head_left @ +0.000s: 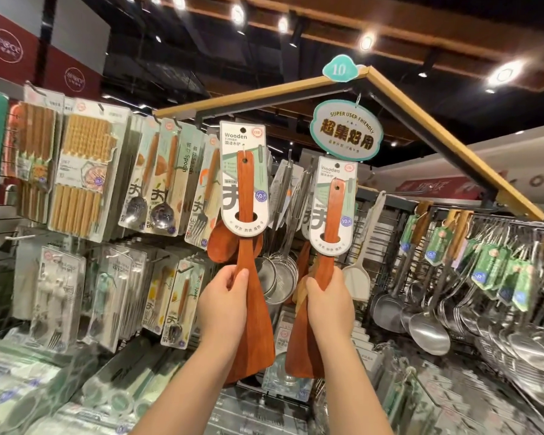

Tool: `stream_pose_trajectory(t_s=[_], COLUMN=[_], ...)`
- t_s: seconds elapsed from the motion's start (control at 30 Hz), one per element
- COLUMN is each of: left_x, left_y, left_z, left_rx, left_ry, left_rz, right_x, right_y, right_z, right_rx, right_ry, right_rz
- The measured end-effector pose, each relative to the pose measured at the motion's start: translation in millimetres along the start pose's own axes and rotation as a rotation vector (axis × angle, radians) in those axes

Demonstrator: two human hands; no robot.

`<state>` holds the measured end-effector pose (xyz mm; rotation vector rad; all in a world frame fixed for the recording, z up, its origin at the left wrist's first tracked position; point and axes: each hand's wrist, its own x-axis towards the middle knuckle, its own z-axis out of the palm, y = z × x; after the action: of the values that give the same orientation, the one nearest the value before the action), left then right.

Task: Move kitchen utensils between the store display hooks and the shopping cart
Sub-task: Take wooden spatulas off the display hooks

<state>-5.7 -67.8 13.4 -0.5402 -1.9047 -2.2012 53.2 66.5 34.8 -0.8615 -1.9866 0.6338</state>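
Mid-task: you hold one wooden spatula per hand. Left hand (225,298) grips the left spatula (247,215), right hand (327,301) grips the right spatula (332,221). Both arms are raised, cards up by the display rack (248,94). Can't tell if either is hooked. Cart isn't in view.

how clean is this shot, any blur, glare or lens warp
Head view, centre: left hand, right hand, left spatula and right spatula are sharp. Head view, edges: steel ladles at right and boxed goods at lower left smear into blur. Head view, top: ceiling spotlights blow out white; the wide lens leans edge verticals outward.
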Motion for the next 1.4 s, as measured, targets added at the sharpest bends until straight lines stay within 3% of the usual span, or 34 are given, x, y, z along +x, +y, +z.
stream_pose_trajectory(t_s=[1.4], left_x=[-4], left_y=[10], left_z=[25], left_rx=[0.011], left_ry=[-0.043], left_rz=[0.082], right_x=[-9], right_y=[-2], right_z=[-8], right_rx=[0.047], right_ry=[-0.035], right_rz=[-0.038])
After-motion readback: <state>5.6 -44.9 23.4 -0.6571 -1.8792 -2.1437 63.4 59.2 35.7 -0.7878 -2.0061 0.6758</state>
